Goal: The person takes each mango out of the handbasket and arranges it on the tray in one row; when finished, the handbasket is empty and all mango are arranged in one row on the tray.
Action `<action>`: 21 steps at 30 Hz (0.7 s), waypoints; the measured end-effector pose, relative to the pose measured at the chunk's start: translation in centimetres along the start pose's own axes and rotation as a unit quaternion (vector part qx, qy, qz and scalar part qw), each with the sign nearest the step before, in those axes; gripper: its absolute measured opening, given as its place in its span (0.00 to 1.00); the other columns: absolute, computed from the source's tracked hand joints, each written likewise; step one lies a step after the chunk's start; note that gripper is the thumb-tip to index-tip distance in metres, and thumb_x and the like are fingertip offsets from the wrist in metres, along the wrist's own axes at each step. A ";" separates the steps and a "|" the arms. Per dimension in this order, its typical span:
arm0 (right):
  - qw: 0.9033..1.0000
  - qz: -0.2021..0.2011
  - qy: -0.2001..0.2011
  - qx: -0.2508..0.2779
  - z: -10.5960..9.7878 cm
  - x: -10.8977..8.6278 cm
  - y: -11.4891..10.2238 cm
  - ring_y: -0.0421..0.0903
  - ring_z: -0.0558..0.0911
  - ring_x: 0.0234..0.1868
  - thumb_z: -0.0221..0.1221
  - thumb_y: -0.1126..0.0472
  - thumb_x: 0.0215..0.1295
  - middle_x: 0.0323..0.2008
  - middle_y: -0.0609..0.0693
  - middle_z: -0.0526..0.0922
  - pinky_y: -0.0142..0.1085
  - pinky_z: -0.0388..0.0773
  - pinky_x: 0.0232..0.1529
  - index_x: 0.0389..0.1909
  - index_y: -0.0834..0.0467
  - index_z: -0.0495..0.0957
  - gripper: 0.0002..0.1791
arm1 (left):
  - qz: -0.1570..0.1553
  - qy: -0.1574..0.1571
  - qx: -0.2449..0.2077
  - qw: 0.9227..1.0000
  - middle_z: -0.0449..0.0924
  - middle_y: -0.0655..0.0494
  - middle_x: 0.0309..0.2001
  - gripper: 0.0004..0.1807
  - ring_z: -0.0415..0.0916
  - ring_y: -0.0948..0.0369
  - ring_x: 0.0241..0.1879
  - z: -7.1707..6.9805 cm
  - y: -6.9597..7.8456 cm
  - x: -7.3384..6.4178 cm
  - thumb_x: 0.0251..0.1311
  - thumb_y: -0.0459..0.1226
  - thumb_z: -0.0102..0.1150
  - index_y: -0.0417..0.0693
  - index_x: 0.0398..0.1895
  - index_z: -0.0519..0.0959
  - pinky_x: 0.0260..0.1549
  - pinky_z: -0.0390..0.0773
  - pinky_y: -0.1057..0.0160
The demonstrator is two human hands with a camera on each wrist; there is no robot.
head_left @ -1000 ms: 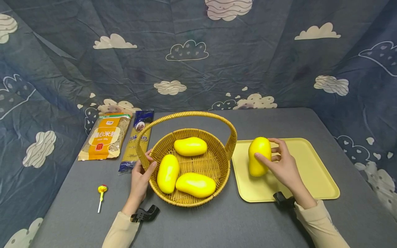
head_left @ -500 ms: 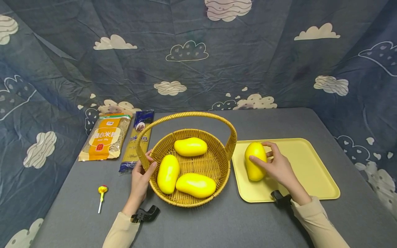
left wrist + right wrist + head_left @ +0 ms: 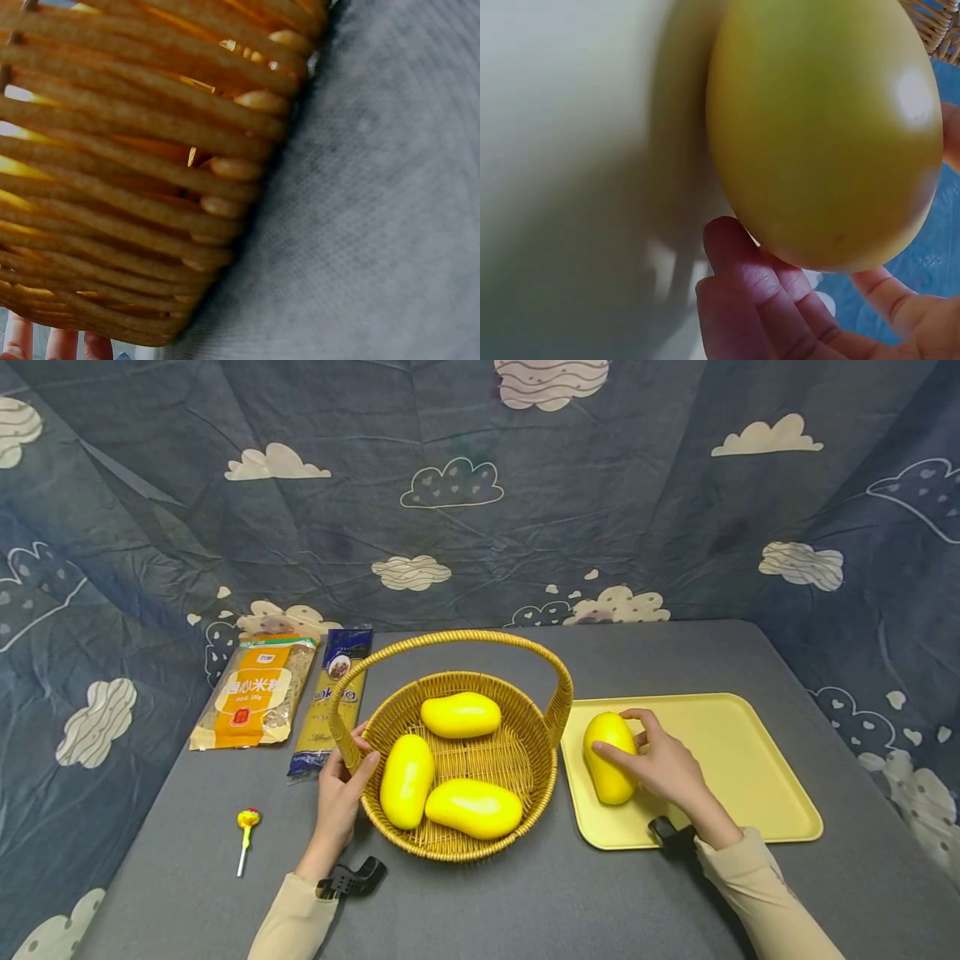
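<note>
My left hand (image 3: 339, 800) grips the left side of a woven basket (image 3: 459, 852), its thumb at the rim and its fingers behind the foot of the tall handle (image 3: 457, 637). Three yellow mangoes lie inside: one at the back (image 3: 461, 715), one at the left (image 3: 407, 782) and one in front (image 3: 474, 808). Over the left part of a pale yellow tray (image 3: 735, 768), my right hand (image 3: 669, 770) holds another mango (image 3: 609, 758) between thumb and fingers. In the right wrist view this mango (image 3: 817, 142) is close over the tray surface, casting a shadow.
Behind my left hand lie an orange-labelled food packet (image 3: 255, 693) and a blue-and-yellow pasta packet (image 3: 327, 703). A lollipop (image 3: 246, 838) rests on the grey tabletop (image 3: 480, 910) at the left. A cloud-patterned cloth (image 3: 465, 543) hangs behind the table.
My right hand has carried its mango leftward and lower, toward the left end of the tray. The left hand and the basket have stayed put.
</note>
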State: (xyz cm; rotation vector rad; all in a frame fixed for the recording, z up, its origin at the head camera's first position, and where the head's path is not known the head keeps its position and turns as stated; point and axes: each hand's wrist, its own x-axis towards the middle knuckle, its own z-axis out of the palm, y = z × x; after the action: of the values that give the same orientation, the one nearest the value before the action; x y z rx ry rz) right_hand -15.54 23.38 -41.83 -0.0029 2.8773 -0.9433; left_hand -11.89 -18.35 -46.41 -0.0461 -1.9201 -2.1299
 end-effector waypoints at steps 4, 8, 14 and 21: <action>1.000 0.002 -0.007 -0.007 0.1 0.1 -0.2 0.55 0.77 0.37 0.56 0.29 0.54 0.42 0.62 0.78 0.41 0.67 0.30 0.64 0.54 0.59 0.45 | 0.001 0.000 -0.001 1.000 0.65 0.47 0.64 0.14 0.60 0.53 0.64 0.0 0.0 0.0 0.63 0.28 0.55 0.27 0.47 0.66 0.58 0.63 0.66; 1.000 0.003 -0.015 -0.014 0.1 0.2 -0.3 0.55 0.77 0.37 0.55 0.28 0.55 0.43 0.62 0.78 0.41 0.67 0.30 0.64 0.54 0.60 0.45 | 0.002 -0.001 0.001 1.000 0.65 0.47 0.64 0.14 0.60 0.53 0.64 0.0 0.0 0.0 0.63 0.28 0.55 0.28 0.47 0.67 0.58 0.63 0.67; 0.999 0.004 -0.028 -0.018 0.2 0.4 -0.3 0.54 0.77 0.37 0.54 0.28 0.55 0.42 0.62 0.78 0.40 0.67 0.31 0.64 0.55 0.60 0.45 | 0.004 -0.002 0.006 1.000 0.65 0.47 0.65 0.14 0.60 0.53 0.64 0.0 0.0 0.0 0.63 0.28 0.55 0.27 0.47 0.67 0.57 0.64 0.67; 0.999 0.005 -0.039 -0.015 0.4 0.6 -0.2 0.54 0.77 0.37 0.53 0.28 0.56 0.42 0.62 0.78 0.40 0.67 0.31 0.64 0.56 0.60 0.45 | 0.002 0.001 0.009 1.000 0.65 0.48 0.65 0.14 0.60 0.53 0.64 -0.1 0.0 0.0 0.63 0.28 0.55 0.28 0.47 0.67 0.57 0.63 0.67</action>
State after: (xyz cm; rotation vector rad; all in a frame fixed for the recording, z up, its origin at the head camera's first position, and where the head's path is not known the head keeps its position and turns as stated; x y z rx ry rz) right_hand -16.09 22.96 -42.04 -0.0280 2.8169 -0.8771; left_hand -11.92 -18.41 -46.46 -0.0440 -1.9364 -2.1089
